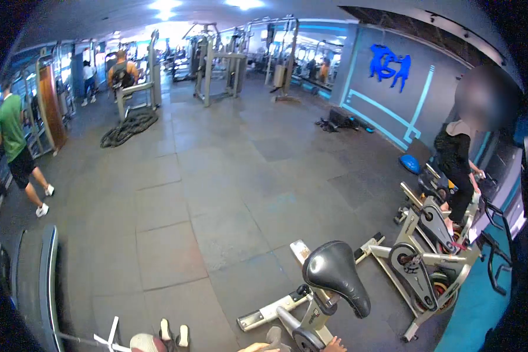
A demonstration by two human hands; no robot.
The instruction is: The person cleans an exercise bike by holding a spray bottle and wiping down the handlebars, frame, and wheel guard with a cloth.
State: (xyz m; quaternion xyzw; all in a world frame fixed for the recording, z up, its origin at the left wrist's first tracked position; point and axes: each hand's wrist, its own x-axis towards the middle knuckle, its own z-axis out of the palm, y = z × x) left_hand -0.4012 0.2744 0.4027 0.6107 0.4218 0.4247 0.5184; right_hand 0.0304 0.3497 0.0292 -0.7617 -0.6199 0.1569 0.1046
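Right grip [334, 345], too cropped to tell whether apart or together, is just beside the exercise bike [318, 311], its black saddle [334, 271] above, with rubber floor [217, 182] and weight machines [222, 66] well ahead, spin bikes [413, 273] rightward.

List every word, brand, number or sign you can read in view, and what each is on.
None reads clearly.
Blue wall emblem: stylised shapes, letters uncertain.
Nearest bike's frame: small lettering, too blurred to read.
Floor mark: too faint to read.
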